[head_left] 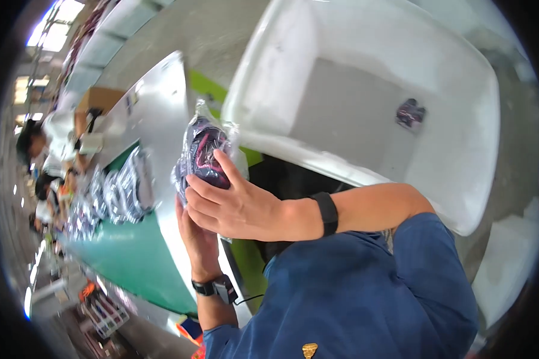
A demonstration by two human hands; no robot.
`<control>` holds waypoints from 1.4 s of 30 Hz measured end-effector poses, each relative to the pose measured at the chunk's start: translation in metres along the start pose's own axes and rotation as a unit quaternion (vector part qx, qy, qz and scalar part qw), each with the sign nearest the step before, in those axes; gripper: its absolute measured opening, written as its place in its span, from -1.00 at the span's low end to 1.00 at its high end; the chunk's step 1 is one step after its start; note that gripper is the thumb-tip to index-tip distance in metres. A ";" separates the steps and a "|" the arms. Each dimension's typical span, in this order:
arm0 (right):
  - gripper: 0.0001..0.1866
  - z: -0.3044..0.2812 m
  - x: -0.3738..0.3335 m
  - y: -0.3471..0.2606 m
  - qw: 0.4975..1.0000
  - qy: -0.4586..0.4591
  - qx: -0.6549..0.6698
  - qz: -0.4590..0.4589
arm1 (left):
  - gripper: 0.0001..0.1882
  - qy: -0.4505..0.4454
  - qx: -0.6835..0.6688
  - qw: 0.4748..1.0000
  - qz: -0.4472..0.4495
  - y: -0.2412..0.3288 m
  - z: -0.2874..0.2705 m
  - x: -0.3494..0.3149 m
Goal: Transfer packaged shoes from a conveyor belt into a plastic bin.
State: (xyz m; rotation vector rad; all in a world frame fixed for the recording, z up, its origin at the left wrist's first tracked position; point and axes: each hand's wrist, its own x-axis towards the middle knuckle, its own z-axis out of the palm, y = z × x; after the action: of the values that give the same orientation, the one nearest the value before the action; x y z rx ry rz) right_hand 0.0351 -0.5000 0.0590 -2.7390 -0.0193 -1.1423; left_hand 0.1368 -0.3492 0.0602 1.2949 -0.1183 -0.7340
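A clear plastic bag (205, 149) holds a dark purple item with a curved pink trim; its exact kind is hard to make out through the shiny film. My right hand (236, 200) lies across the lower part of the package, fingers curled on its side. From below, my left hand (199, 239) supports it, with most of the fingers hidden behind the package and the right hand. The package is held up over the edge of the work table, left of the big white bin.
At the right stands a large white plastic bin (365, 173) with one small dark wrapped package (411, 115) on its floor. More wrapped packages (129, 188) lie along the green belt (138, 254) at left. A metal table edge (167, 90), a cardboard box (100, 100) and several co-workers (57, 134) are farther off.
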 end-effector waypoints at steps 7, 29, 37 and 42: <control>-0.73 -0.060 -0.055 0.115 0.989 0.001 -0.007 0.148 | -0.22 -0.161 0.015 0.987 0.004 -0.025 0.117 0.007; -0.45 -0.080 -0.295 0.261 0.740 -0.071 0.223 0.631 | -0.42 0.251 0.655 0.637 0.320 0.058 -0.203 0.147; -0.48 -0.099 -0.239 0.210 0.776 -0.083 0.158 0.605 | -0.14 0.345 0.701 0.624 -0.001 0.096 -0.291 0.210; -0.54 -0.092 -0.207 0.182 0.790 -0.113 0.149 0.584 | -0.46 0.257 0.279 0.920 -0.095 0.076 -0.317 0.180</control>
State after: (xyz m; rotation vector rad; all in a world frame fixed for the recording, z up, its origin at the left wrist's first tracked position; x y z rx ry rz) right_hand -0.1616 -0.6834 -0.0514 -1.8983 1.1610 -0.3677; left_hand 0.4578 -0.1802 -0.0233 2.0322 0.2473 -0.5102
